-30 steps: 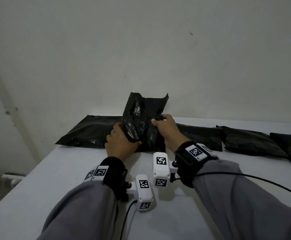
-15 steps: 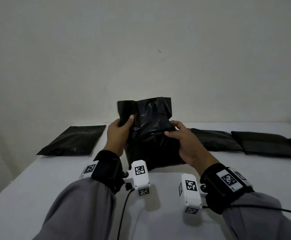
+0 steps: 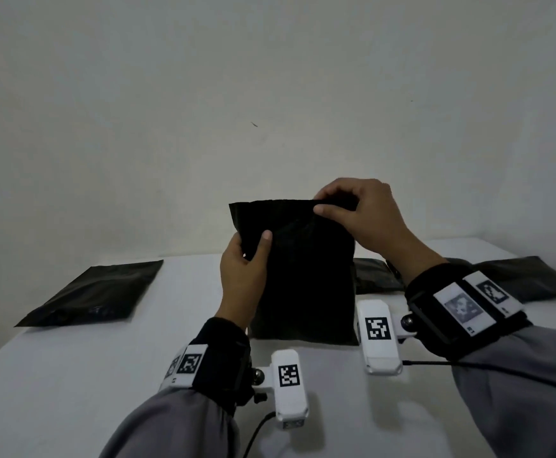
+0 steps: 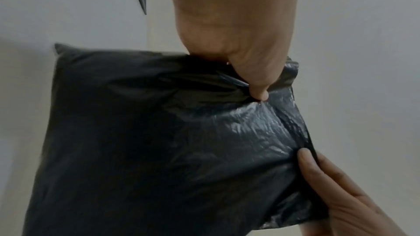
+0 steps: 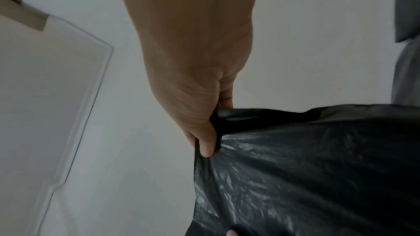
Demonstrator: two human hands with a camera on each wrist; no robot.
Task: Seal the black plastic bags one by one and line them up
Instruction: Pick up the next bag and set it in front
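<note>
Above the table (image 3: 71, 375), we see both hands, left hand (image 3: 242, 282) and right hand (image 3: 366, 219), pinching one upright black bag (image 3: 303, 276); three more bags lie behind: one (image 3: 95, 292) left, two ( (image 3: 374, 276), (image 3: 531, 279)) right.

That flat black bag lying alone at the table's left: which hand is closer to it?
Left. The left hand grips the upright bag's left edge, nearest the flat bag; the right hand pinches its top right corner.

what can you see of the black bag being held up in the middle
The held bag is a black, crinkly, slightly glossy plastic pouch, roughly rectangular and looking filled. It stands upright with its bottom edge at the white table; whether it rests there is unclear. The left hand grips its upper left edge, thumb on the front. The right hand pinches the top right corner, where the top edge looks folded over. Other bags lie flat behind it.
</note>
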